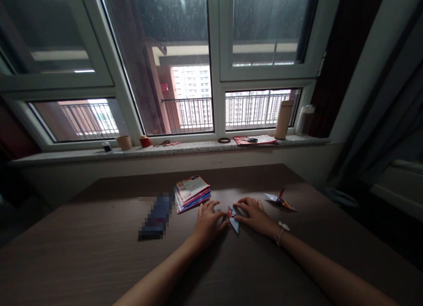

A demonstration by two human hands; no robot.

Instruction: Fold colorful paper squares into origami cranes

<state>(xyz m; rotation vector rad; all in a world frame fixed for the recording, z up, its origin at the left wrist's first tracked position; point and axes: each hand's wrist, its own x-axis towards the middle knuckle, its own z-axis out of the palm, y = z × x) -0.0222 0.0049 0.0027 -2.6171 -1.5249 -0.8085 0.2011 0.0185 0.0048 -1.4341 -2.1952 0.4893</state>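
Observation:
A small folded piece of paper (234, 225), pale with red printed patches and a pointed lower end, lies between my hands on the table. My left hand (209, 219) pinches its left edge, thumb and index finger meeting at the paper. From the other side my right hand (254, 213) grips it, thumb low and index finger near the top; a bracelet circles that wrist. Just beyond my left hand is a stack of printed paper sheets (193, 189). To the right of my right hand sits a folded paper crane (280, 201) with a red upright point.
A dark pixelated object (157, 217) rests on the brown table (82, 240) left of the stack. Along the windowsill (194, 146) stand a paper cup (124, 142), a red spool (144, 141), a dark ring (224, 140), scissors (252, 140) on papers, and a tan bottle (283, 121).

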